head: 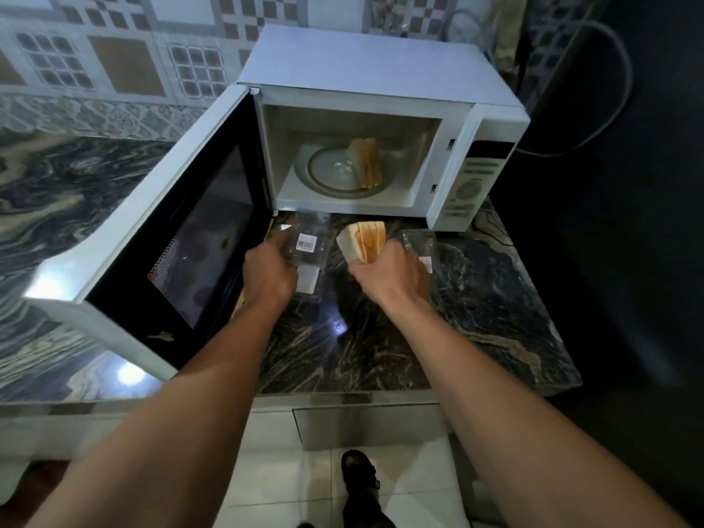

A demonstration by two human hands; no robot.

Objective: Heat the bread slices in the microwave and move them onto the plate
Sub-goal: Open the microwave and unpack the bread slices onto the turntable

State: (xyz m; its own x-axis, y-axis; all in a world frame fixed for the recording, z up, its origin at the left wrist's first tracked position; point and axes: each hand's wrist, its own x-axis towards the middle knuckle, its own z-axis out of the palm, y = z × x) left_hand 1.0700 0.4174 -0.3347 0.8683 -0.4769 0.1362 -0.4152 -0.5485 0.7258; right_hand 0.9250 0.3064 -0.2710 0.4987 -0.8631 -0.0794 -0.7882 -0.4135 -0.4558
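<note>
Bread slices (362, 243), a small stack of soft pale squares with tan crusts, stand on edge in my right hand (388, 274). My fingers curl round the lower end of the stack, and the bare forearm stretches straight forward with the back of the hand up. Beside it my left hand (268, 274) reaches out the same way and grips the near left edge of a clear plastic pack (306, 245), glossy and crinkled, with a white barcode label; most of those fingers are tucked beneath it. Both hands hover over the polished dark countertop (476, 299), veined with cream swirls, where a second clear wrapper (419, 242) lies just right of the bread. To the left the microwave door (171, 238) hangs wide open, white-framed with a black mesh window. Inside the boxy white microwave (362, 70), another stack of slices (367, 161) lies on the right half of the round glass turntable (327, 169). Behind rises a patterned tiled wall (122, 66).
</note>
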